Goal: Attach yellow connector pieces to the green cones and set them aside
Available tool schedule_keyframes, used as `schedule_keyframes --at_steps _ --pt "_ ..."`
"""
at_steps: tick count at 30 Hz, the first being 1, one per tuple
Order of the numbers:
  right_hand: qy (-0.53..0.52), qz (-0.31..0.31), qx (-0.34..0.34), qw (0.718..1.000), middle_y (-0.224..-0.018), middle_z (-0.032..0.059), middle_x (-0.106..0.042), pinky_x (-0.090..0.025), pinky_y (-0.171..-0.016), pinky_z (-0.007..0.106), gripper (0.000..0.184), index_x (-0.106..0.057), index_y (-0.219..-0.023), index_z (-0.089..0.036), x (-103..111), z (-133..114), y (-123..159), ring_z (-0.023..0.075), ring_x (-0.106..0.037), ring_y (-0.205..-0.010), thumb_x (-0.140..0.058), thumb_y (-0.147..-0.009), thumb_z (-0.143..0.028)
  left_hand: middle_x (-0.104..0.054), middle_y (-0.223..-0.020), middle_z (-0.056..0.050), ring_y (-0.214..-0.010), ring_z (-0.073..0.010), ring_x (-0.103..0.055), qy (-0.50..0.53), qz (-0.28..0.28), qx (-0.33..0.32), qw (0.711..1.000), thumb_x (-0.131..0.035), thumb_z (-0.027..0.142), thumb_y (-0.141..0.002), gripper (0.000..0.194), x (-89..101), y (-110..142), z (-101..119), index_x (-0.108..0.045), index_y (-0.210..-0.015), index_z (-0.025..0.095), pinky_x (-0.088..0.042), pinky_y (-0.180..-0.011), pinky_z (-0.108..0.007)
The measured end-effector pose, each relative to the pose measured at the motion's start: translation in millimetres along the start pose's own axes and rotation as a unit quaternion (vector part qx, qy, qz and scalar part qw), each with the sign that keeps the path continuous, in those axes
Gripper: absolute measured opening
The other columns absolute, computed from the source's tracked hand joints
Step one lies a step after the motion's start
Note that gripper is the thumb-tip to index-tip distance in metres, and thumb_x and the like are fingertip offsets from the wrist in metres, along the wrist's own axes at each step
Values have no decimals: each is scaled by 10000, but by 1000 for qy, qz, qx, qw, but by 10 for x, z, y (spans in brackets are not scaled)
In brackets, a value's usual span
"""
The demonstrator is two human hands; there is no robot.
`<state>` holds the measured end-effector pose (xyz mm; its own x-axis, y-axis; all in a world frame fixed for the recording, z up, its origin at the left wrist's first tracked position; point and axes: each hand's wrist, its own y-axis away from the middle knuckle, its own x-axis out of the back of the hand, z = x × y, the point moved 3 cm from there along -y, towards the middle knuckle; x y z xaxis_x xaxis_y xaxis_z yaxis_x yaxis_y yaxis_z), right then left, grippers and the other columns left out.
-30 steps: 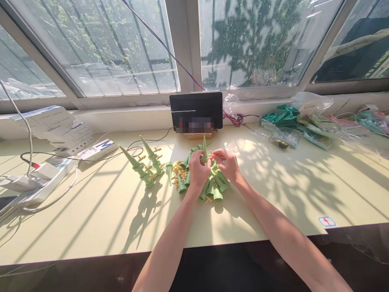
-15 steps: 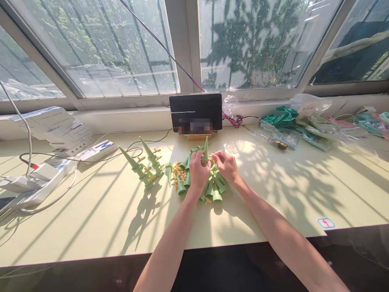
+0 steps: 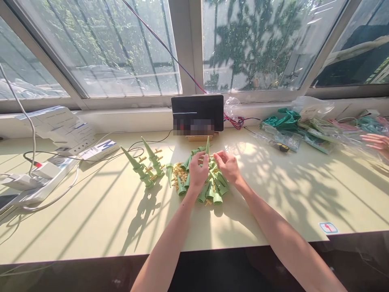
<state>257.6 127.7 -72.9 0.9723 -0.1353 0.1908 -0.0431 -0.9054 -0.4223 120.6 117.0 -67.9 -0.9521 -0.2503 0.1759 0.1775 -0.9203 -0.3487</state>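
Note:
My left hand (image 3: pixel 199 169) is closed round a green plastic cone (image 3: pixel 208 147), its tip pointing up above the thumb and finger. Close to the cone's right side, my right hand (image 3: pixel 227 165) pinches with thumb and forefinger; what lies between those fingertips is too small to make out. Beneath both hands spreads a pile of green cones (image 3: pixel 217 198) and small tan pegs (image 3: pixel 180 172). Left of the pile stand two green spiked stacks, a nearer one (image 3: pixel 141 172) and a farther one (image 3: pixel 154 160), with tan pegs sticking out sideways.
A dark tablet (image 3: pixel 197 113) leans at the window behind the pile. White boxes (image 3: pixel 99 150) and a power strip (image 3: pixel 45 186) with cables occupy the left. Plastic bags (image 3: pixel 284 121) lie at the back right, where another person's hand (image 3: pixel 377 142) reaches in.
My left thumb and fingers have shifted on the cone, covering its lower part. My right hand stays beside it. Another person's hand has appeared at the right edge.

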Motion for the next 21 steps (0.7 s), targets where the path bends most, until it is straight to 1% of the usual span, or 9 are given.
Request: schedule_keyframes --at_steps 2,5,7,8,10,12,13,15,21 --pt "-19 -21 -10 1000 -540 -26 -526 -402 -445 240 390 -596 -764 -190 -11 4 -8 118 -473 -459 -565 -857 -568 -652 -914 -78 -611 -132 -619 33 -7 34 999 -586 401 -875 261 0 -1 -25 -640 -1008 183 -459 -432 -217" --pt "-26 -53 -16 998 -500 -37 -490 -388 -457 245 399 -579 -727 -195 -23 0 -14 119 -453 -453 -549 -863 -569 -648 -901 -66 -525 -110 -595 67 -12 68 995 -616 411 -854 279 7 -2 -50 -644 -1004 178 -447 -418 -224" --pt "-21 -63 -20 998 -487 -39 -477 -372 -458 246 401 -570 -705 -198 -26 -6 -13 118 -439 -451 -537 -867 -563 -636 -829 -39 -473 -95 -564 80 -10 76 994 -604 452 -860 286 14 -5 -62 -645 -949 183 -436 -420 -227" --pt "-18 -68 -22 997 -484 -39 -476 -366 -457 246 401 -568 -696 -198 -28 -11 -11 118 -436 -450 -534 -867 -559 -613 -755 -17 -446 -89 -537 87 -8 79 993 -587 480 -868 299 18 -6 -69 -638 -904 187 -420 -413 -227" --pt "-11 -81 -25 996 -485 -35 -485 -361 -458 246 397 -575 -689 -194 -36 -33 -3 119 -438 -451 -532 -864 -548 -502 -593 29 -393 -80 -455 102 0 89 991 -553 528 -880 340 31 -3 -84 -602 -808 199 -367 -386 -223" --pt "-3 -101 -24 995 -489 -30 -498 -364 -468 247 392 -590 -689 -187 -47 -70 10 120 -447 -458 -529 -867 -531 -354 -509 60 -367 -74 -353 113 13 95 989 -538 553 -881 379 51 6 -90 -541 -725 209 -304 -365 -220" --pt "2 -110 -24 994 -490 -28 -500 -362 -473 246 392 -594 -685 -182 -51 -91 18 118 -447 -462 -526 -870 -521 -299 -501 66 -369 -72 -313 112 18 95 989 -538 559 -879 398 62 12 -86 -508 -691 210 -279 -363 -220" --pt "5 -126 -29 992 -490 -27 -496 -355 -482 243 396 -590 -667 -175 -56 -130 32 113 -443 -470 -520 -877 -503 -249 -509 66 -388 -71 -270 97 24 88 991 -537 561 -879 434 82 25 -64 -455 -643 207 -249 -374 -224" --pt "-24 -145 -67 987 -515 -31 -490 -346 -485 233 384 -592 -679 -162 -65 -160 57 102 -432 -480 -537 -867 -492 -238 -513 59 -423 -79 -257 61 30 71 995 -515 528 -897 457 103 52 9 -402 -602 199 -228 -418 -244"
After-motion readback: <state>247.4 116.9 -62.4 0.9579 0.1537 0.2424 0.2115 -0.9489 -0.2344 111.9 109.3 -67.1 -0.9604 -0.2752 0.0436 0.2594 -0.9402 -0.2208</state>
